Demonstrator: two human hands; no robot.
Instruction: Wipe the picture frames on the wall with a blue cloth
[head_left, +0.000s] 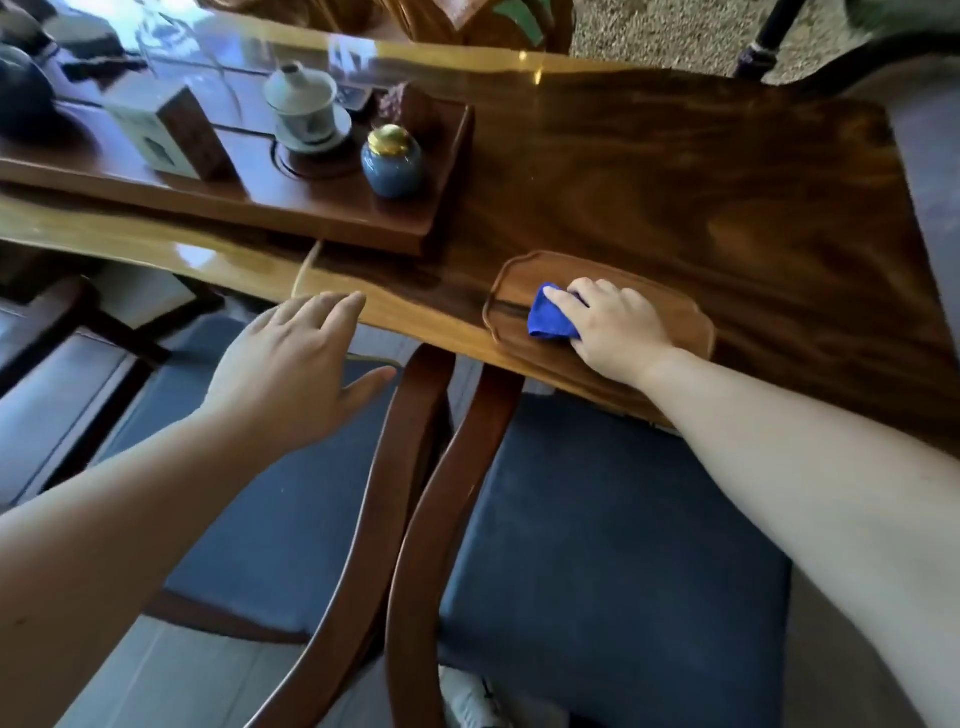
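A long, glossy wooden desk (701, 171) with a pale live edge runs across the view from upper left to lower right. Below its near edge stand two wooden chairs with dark blue seat cushions (613, 561), their curved arms side by side. On the left part of the desk sits a raised wooden tea tray (322, 218) carrying a small box (166, 130), a white lidded cup on a saucer (304, 106) and a blue jar with a gold lid (393, 161). Near the front edge lies a shallow wooden tray (670, 306) with a lobed rim, its long axis following the desk.

The right hand (610, 330) rests in this shallow tray, fingers curled over and gripping the blue cloth (551, 314). The cloth is bunched into a small wad, pressed against the tray floor; its free part sticks out to the left of the fingers, toward the tray's left end.

The left hand (291, 369) is spread flat and holds nothing, fingertips at the desk's near edge, well apart from the right hand.
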